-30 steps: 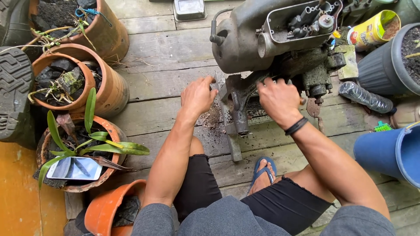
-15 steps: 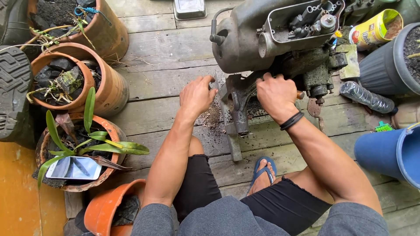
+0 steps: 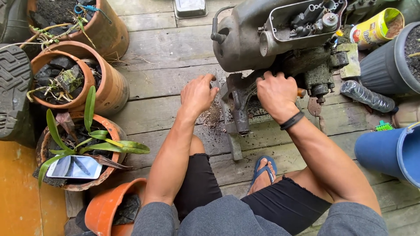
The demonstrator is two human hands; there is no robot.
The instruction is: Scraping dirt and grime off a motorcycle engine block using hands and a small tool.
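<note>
Along the left edge of the plank floor [image 3: 166, 52] stands a row of clay pots: one at the far corner with dark soil [image 3: 83, 22], a second holding charcoal chunks [image 3: 78, 83], a third with a long-leaved green plant [image 3: 83, 148] and a phone [image 3: 75, 167] lying in it, and a smaller orange pot [image 3: 111, 209] at the near edge. A black boot sole [image 3: 13, 91] shows at the very left. Right of the pots, the left hand [image 3: 199, 94] rests with curled fingers against the left side of a grimy metal bracket [image 3: 234, 113] under the engine, over a scatter of dirt on the planks; whether it grips anything I cannot tell. The old grey engine [image 3: 262, 39] sits toward the far edge of the floor, centre-right, its open top showing valve parts. Just right of the bracket, the right hand [image 3: 275, 91], with a black band at the wrist, is closed around a part at the engine's underside, an orange handle end sticking out beside it. A foot in a blue sandal [image 3: 263, 172] lies below. Further right are a yellow tin [image 3: 374, 28], a grey pot [image 3: 387, 61], a clear plastic bottle [image 3: 365, 97] lying on its side, and a blue bucket [image 3: 389, 153] at the right edge.
</note>
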